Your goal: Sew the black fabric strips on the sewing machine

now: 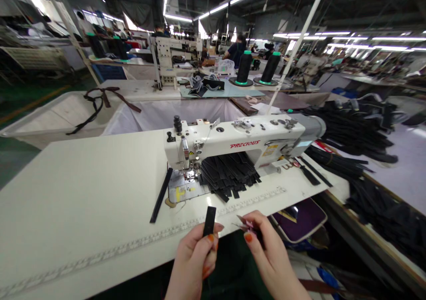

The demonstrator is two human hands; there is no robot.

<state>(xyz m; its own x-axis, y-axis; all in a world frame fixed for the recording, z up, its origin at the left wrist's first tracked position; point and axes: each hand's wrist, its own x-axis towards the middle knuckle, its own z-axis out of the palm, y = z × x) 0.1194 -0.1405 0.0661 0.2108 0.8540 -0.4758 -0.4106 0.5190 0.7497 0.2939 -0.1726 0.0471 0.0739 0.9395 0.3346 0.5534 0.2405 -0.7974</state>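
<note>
My left hand (195,258) is closed around a short black fabric strip (209,219), whose free end points up toward the machine. Beside it, my right hand (268,251) is closed on small thread snips (245,224), their thin blades aimed left at the strip but apart from it. Both hands are at the table's front edge. Ahead of them stands a white sewing machine (216,145). A heap of black strips (231,175) lies under its arm. To the left of the needle plate (183,190), one black strip (161,195) rests alone on the table.
A ruler tape (133,243) runs along the table's (83,193) front. Scissors with a black handle (309,175) lie on the right. Black strip bundles (356,127) cover a side surface. Behind are a white bin (60,118), thread cones (244,67) and another machine (171,60).
</note>
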